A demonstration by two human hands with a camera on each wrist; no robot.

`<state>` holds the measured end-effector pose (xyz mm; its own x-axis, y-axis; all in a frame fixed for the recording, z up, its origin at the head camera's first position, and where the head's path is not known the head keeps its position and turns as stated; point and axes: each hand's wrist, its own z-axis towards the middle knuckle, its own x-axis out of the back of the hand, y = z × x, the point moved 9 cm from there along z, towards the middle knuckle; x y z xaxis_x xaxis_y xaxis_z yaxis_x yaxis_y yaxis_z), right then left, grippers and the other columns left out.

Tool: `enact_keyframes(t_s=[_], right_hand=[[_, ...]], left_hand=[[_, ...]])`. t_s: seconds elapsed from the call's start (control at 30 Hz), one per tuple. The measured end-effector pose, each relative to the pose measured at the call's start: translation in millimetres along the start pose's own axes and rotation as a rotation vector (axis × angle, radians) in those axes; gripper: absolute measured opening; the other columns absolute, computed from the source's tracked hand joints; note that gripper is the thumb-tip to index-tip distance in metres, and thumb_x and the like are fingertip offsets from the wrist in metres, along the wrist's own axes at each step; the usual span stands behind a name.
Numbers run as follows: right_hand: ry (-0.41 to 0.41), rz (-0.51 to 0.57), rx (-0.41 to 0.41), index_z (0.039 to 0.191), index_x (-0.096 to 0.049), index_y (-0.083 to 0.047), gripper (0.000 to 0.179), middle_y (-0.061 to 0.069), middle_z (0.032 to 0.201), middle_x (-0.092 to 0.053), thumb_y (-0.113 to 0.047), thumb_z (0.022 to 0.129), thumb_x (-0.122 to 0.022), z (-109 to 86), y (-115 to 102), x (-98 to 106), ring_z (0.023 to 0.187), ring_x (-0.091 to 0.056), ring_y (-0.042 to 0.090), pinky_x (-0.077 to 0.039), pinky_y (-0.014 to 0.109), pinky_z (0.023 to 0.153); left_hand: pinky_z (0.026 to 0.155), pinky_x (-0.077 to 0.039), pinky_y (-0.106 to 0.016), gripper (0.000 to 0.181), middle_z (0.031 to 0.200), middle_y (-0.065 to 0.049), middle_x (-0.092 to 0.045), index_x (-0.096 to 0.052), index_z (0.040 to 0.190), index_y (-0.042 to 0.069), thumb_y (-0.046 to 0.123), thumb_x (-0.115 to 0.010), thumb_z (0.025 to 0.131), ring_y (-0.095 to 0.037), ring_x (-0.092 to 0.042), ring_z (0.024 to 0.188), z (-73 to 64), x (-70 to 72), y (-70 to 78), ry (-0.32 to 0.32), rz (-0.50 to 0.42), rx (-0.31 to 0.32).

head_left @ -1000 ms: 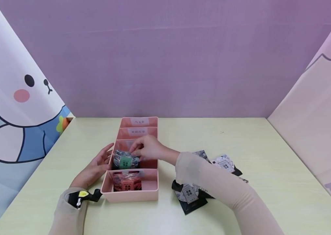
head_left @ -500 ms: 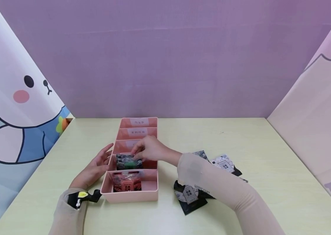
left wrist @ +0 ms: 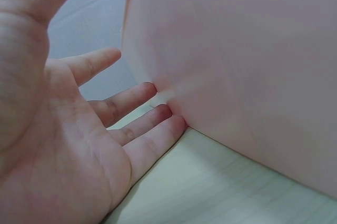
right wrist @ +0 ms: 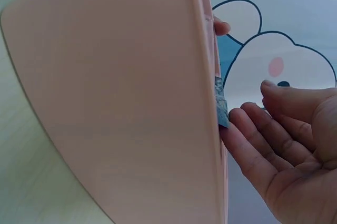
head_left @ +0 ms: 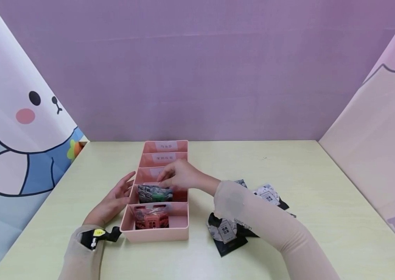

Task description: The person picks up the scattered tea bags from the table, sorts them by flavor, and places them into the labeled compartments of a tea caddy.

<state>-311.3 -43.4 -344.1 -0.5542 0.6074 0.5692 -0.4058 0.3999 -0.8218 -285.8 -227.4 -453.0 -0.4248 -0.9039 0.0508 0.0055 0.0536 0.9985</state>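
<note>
A long pink divided box [head_left: 158, 235] stands on the table. My left hand [head_left: 113, 200] lies along its left side, fingers spread. In the left wrist view the fingertips [left wrist: 176, 124] rest against the box wall. A dark patterned tea sachet [head_left: 151, 193] with a green label stands in the second compartment from the front, its top edge poking above the rim. My right hand [head_left: 179, 177] hovers over that compartment, fingers loosely bent. In the right wrist view the thumb stands apart, and one fingertip is right at the sachet's corner [right wrist: 221, 108]. A red sachet [head_left: 151, 217] leans in the front compartment.
Several black-and-white sachets [head_left: 227, 233] lie on the table right of the box, partly hidden under my right forearm. Labels [head_left: 164, 157] mark the rear compartments. A purple wall [head_left: 218, 77] closes off the back, with cartoon-printed panels [head_left: 18, 116] at the sides.
The green-labelled sachet has tipped up and slid slightly right in its compartment, its label now lower. My right hand has shifted a little to the right. The left hand has stayed put.
</note>
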Motion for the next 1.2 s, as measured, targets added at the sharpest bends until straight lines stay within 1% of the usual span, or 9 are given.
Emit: enact_keyframes(t_s=[0.13,0.27,0.33,0.53,0.63,0.77,0.93,1.1,1.2], right_hand=[[0.006,0.009,0.016,0.101,-0.077,-0.003,0.015,-0.002,0.087,-0.073,-0.008,0.087,-0.077,-1.9,0,6,0.077,-0.065,0.012,-0.056,0.023,0.07],[0.012,0.065,0.006,0.1,-0.077,-0.002,0.014,0.001,0.084,-0.072,-0.006,0.087,-0.076,-6.9,3,16,0.076,-0.068,0.018,-0.059,0.03,0.068],[0.029,0.068,-0.004,0.101,-0.076,-0.001,0.014,0.002,0.085,-0.071,-0.004,0.088,-0.075,-10.9,3,23,0.077,-0.068,0.019,-0.059,0.031,0.069],[0.073,0.054,-0.028,0.104,-0.075,0.001,0.014,0.004,0.087,-0.071,-0.004,0.09,-0.072,-21.9,6,47,0.079,-0.066,0.021,-0.058,0.028,0.068],[0.082,0.093,-0.034,0.105,-0.074,0.002,0.016,0.006,0.088,-0.072,-0.005,0.09,-0.072,-26.3,12,58,0.08,-0.068,0.023,-0.059,0.032,0.068],[0.107,0.116,-0.05,0.104,-0.073,-0.001,0.015,0.006,0.092,-0.073,-0.006,0.09,-0.073,-33.7,22,73,0.083,-0.069,0.021,-0.06,0.041,0.074],[0.104,0.092,-0.075,0.105,-0.073,-0.002,0.016,0.006,0.092,-0.072,-0.007,0.09,-0.073,-44.6,36,88,0.085,-0.068,0.023,-0.059,0.047,0.078],[0.092,0.046,-0.122,0.107,-0.072,-0.002,0.018,0.007,0.093,-0.071,-0.008,0.09,-0.073,-56.5,48,103,0.085,-0.067,0.021,-0.06,0.041,0.076],[0.097,0.03,-0.155,0.109,-0.071,-0.003,0.019,0.007,0.094,-0.07,-0.009,0.09,-0.073,-63.8,57,112,0.085,-0.067,0.022,-0.06,0.037,0.074]], left_hand=[[0.111,-0.014,-0.068,0.079,0.161,-0.023,-0.014,-0.006,0.161,0.023,0.023,-0.057,0.1,-0.039,-0.022,0.145,-0.1,-0.9,1.2,0.003,0.005,-0.001],[0.111,-0.014,-0.068,0.081,0.161,-0.023,-0.014,-0.005,0.161,0.021,0.023,-0.057,0.1,-0.045,-0.016,0.145,0.6,-2.0,2.1,0.004,0.004,-0.006],[0.112,-0.014,-0.068,0.081,0.162,-0.023,-0.014,-0.005,0.161,0.02,0.024,-0.057,0.1,-0.045,-0.017,0.145,0.9,-2.3,1.9,0.002,0.002,-0.01],[0.112,-0.013,-0.069,0.08,0.161,-0.022,-0.016,-0.008,0.161,0.025,0.022,-0.058,0.099,-0.042,-0.019,0.145,0.7,-2.2,0.2,0.0,0.004,-0.001],[0.111,-0.012,-0.07,0.081,0.16,-0.022,-0.017,-0.008,0.161,0.025,0.021,-0.059,0.098,-0.044,-0.017,0.144,1.0,-0.3,-1.6,0.006,0.005,0.004],[0.111,-0.014,-0.069,0.08,0.161,-0.022,-0.015,-0.007,0.161,0.024,0.022,-0.057,0.099,-0.046,-0.015,0.145,1.6,0.9,-2.9,0.005,0.01,0.004],[0.111,-0.016,-0.067,0.079,0.163,-0.021,-0.013,-0.007,0.161,0.025,0.024,-0.057,0.1,-0.045,-0.015,0.146,1.7,1.1,-2.8,0.006,0.009,0.01],[0.112,-0.014,-0.067,0.08,0.162,-0.021,-0.014,-0.006,0.161,0.021,0.023,-0.058,0.1,-0.045,-0.015,0.146,1.9,0.1,-1.4,0.009,0.001,0.008],[0.111,-0.012,-0.068,0.081,0.163,-0.02,-0.013,-0.006,0.161,0.022,0.024,-0.058,0.099,-0.045,-0.014,0.146,1.5,-0.2,-1.9,0.011,-0.007,0.017]])
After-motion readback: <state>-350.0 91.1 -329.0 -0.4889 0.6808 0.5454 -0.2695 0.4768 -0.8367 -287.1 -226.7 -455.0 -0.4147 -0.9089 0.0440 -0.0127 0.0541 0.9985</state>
